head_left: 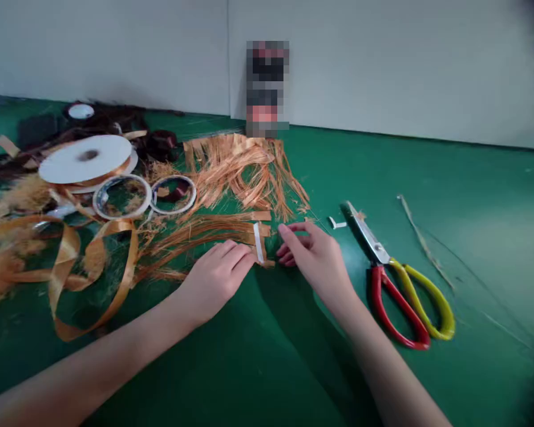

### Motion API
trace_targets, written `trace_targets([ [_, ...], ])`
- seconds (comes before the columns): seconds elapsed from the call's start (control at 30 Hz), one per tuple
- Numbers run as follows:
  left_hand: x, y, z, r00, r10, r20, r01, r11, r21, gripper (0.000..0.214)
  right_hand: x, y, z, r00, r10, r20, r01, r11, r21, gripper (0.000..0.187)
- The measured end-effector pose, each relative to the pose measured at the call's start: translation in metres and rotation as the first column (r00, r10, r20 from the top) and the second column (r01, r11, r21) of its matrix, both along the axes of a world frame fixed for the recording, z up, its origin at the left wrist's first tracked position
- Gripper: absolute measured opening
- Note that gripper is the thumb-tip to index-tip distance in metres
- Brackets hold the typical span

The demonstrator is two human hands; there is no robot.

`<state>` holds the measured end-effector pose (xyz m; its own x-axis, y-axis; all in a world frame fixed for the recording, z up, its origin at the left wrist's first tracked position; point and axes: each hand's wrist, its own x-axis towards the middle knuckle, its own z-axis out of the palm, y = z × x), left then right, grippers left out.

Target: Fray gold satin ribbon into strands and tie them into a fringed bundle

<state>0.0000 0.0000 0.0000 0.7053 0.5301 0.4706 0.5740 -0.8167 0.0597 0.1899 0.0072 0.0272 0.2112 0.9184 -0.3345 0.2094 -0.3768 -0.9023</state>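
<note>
Clock directions are centered on the white tape strip (258, 243), with 12 o'clock toward the wall (382, 65).

Containers: A white spool (66, 163) lies flat on the pile at 10 o'clock and carries wound gold ribbon (111, 176). In front of it, also at about 10 o'clock, are two tape rings (148, 193). The ring nearer the spool encircles tan fibers; the other encircles a tan scrap and a piece of dark ribbon.

Workpiece: The fringed strips (196, 232) lie on the green desk (480, 379), fringe toward 9 o'clock. The tape strip crosses their uncut ends.

Left hand (218, 276): Positioned at 8 o'clock, palm down, with the forearm extending toward 8 o'clock. The fingers rest on the strips beside the tape; whether they pinch them cannot be determined.

Right hand (314, 249): Positioned at 3 o'clock, just beside the strip ends. The fingers are curled, thumb near the index finger; whether they grasp anything cannot be determined. The forearm extends toward 5 o'clock.

Scissors (382, 255) lie at 3 o'clock, beyond the right hand.
</note>
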Motion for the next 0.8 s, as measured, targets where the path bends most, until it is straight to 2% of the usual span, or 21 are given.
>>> trace_targets([
  [0.1, -0.005, -0.002, 0.011, 0.991, 0.02, 0.129, -0.035, 0.993, 0.115, 0.017, -0.008, -0.005, 0.01, 0.932, 0.074, -0.355, -0.114, 0.989, -0.096, 0.038],
  [0.2, -0.007, -0.005, 0.019, 0.98, 0.055, 0.19, -0.096, 0.972, 0.215, 0.018, -0.01, -0.009, 0.013, 0.828, 0.137, -0.544, -0.197, 0.979, -0.054, 0.049],
  [0.27, -0.006, -0.007, 0.023, 0.969, 0.095, 0.228, -0.139, 0.973, 0.186, 0.016, -0.01, -0.01, 0.013, 0.809, 0.144, -0.569, -0.188, 0.982, -0.018, 0.051],
  [0.33, -0.005, -0.009, 0.026, 0.944, 0.13, 0.302, -0.152, 0.987, 0.052, 0.017, -0.01, -0.012, 0.012, 0.813, 0.135, -0.566, -0.162, 0.987, 0.003, 0.05],
  [0.43, -0.004, -0.011, 0.028, 0.91, 0.126, 0.395, -0.091, 0.99, -0.105, 0.021, -0.012, -0.014, 0.014, 0.802, 0.162, -0.575, -0.176, 0.984, 0.032, 0.052],
  [0.57, -0.006, -0.01, 0.028, 0.904, 0.05, 0.424, -0.015, 0.996, -0.084, 0.025, -0.016, -0.016, 0.019, 0.762, 0.203, -0.616, -0.217, 0.975, 0.052, 0.053],
  [0.67, -0.007, -0.009, 0.028, 0.891, 0.054, 0.451, -0.017, 0.996, -0.085, 0.025, -0.017, -0.018, 0.019, 0.73, 0.233, -0.643, -0.242, 0.967, 0.077, 0.069],
  [0.73, -0.008, -0.01, 0.028, 0.888, 0.066, 0.456, -0.025, 0.995, -0.096, 0.025, -0.018, -0.019, 0.018, 0.739, 0.24, -0.629, -0.23, 0.968, 0.099, 0.076],
  [0.8, -0.007, -0.012, 0.028, 0.883, 0.074, 0.463, -0.018, 0.992, -0.123, 0.026, -0.019, -0.02, 0.017, 0.764, 0.239, -0.599, -0.201, 0.971, 0.132, 0.069],
])
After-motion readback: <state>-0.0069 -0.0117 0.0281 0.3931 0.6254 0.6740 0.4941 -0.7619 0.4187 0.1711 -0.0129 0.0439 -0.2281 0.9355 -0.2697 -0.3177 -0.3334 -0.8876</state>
